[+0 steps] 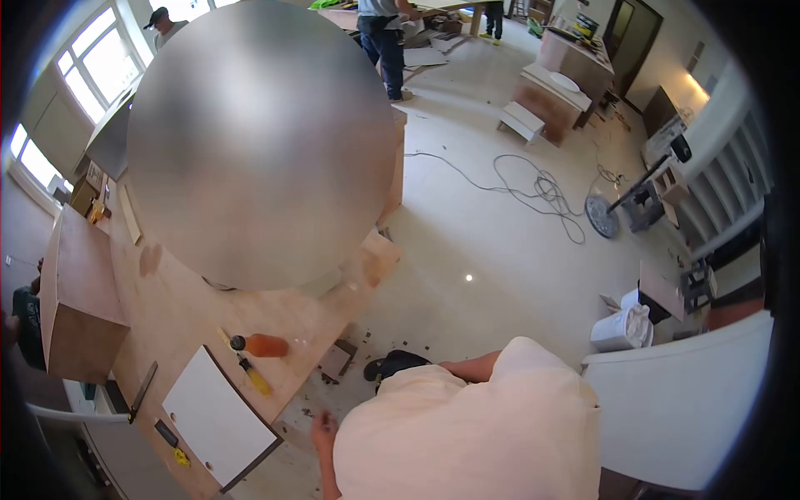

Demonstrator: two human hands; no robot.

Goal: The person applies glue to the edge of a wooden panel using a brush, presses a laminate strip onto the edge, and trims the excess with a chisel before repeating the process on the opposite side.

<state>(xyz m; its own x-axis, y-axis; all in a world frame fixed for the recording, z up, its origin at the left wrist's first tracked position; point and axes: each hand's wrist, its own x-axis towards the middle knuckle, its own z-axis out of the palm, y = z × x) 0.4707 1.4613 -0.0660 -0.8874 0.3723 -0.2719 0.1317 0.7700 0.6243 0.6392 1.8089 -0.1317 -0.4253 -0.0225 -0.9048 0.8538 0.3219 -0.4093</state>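
My left hand (324,428) hangs low beside my pale shirt, near the front edge of the wooden table (233,312). Its fingers are small and blurred, and I make out nothing in it. A bare forearm (472,367) comes out of the shirt on the right; the hand at its end is hidden. On the table lies a white panel (218,417) with dark edges. Behind it are an orange bottle (265,345) with a black cap and a yellow-handled tool (255,377). A black block (166,432) and a small yellow item (182,456) lie left of the panel.
A large blurred disc covers the upper left. A wooden box (83,300) stands at the left. Cable (546,193) loops across the floor, near a round-based stand (602,218). A white bin (623,327) is at right. Other people (382,46) stand farther back.
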